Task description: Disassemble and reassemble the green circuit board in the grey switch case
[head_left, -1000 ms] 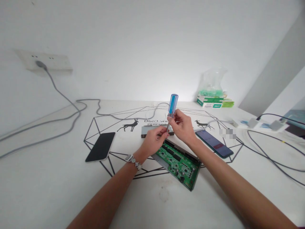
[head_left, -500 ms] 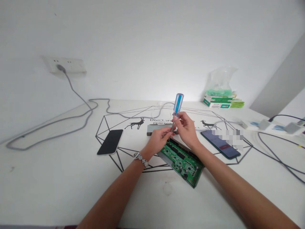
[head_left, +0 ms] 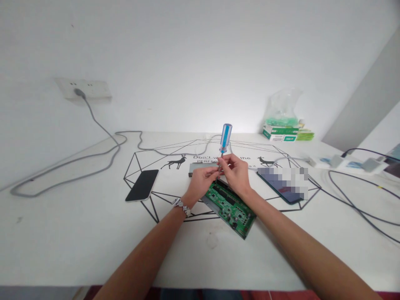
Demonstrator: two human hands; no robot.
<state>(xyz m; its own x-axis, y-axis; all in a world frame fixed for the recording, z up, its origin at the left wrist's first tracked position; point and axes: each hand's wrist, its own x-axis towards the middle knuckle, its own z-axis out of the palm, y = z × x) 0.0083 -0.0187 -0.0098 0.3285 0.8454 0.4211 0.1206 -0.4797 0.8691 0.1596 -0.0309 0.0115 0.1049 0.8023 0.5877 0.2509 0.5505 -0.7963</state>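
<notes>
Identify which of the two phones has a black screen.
The pale-edged phone, left of the left hand; the other phone, right of the right hand, has a lighter, bluish screen.

The left forearm (head_left: 153, 246) and right forearm (head_left: 290, 225) stretch forward and slant inward; the left hand (head_left: 201, 181) and right hand (head_left: 236, 173) come together, fingers curled, each pinching between thumb and fingertips, the right slightly higher in view
</notes>
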